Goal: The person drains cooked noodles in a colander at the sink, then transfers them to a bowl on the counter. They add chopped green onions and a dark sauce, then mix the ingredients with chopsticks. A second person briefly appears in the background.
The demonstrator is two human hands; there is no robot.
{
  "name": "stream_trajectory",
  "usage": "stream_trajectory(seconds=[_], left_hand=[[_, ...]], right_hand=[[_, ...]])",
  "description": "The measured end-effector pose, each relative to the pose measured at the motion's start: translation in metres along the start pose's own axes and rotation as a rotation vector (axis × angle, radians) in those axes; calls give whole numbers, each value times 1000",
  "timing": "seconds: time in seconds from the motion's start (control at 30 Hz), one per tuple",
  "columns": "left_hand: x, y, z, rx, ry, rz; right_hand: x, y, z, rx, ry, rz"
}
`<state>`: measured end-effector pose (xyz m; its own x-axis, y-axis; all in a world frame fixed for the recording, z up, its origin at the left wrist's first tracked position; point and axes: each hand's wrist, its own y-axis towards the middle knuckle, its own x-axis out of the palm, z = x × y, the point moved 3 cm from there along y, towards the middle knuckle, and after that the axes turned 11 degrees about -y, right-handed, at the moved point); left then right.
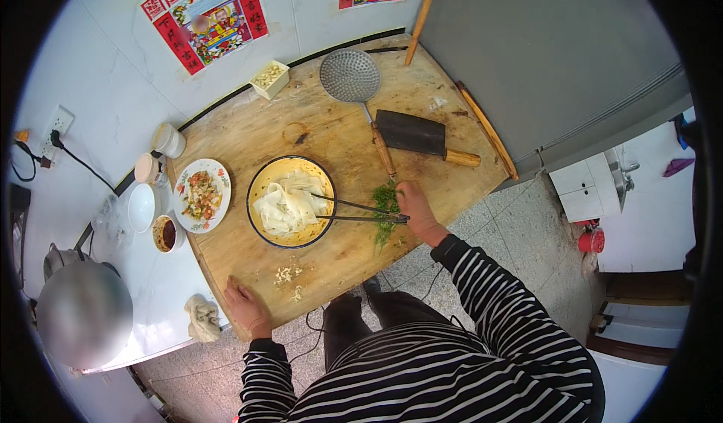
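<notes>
My left hand [247, 310] rests on the front left corner of the wooden board [339, 276], fingers extended and holding nothing. Chopped green herbs [386, 211] lie in a pile on the board, and my right hand [417, 211] is at their right edge with its fingers curled. Whether it grips any herbs is hidden. A pair of dark chopsticks [361, 218] spans from a yellow enamel bowl [254, 228] to my right hand; I cannot tell if the hand holds them. Wide white noodles [291, 203] are heaped in the bowl. Some chopped garlic [287, 275] lies nearer me.
A cleaver [415, 133] and a perforated skimmer [350, 76] lie on the board's far side. A floral plate of chopped food [202, 196], a cup of dark sauce [168, 234], a white bowl [143, 207] and a cloth [202, 317] are on the left. A round pot lid or similar object is blurred.
</notes>
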<state>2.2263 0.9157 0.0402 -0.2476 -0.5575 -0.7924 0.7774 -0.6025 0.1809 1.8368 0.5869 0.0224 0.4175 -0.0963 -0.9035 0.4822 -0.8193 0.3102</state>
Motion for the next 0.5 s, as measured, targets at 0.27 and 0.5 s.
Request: stream_trajectory(seconds=[0.27, 0.5], left_hand=[[-1, 3, -2, -28, 4, -4], [-2, 2, -6, -40, -13, -13]], right_hand=[[-85, -16, 13, 1068, 1546, -196], [-214, 43, -61, 873, 1449, -88]])
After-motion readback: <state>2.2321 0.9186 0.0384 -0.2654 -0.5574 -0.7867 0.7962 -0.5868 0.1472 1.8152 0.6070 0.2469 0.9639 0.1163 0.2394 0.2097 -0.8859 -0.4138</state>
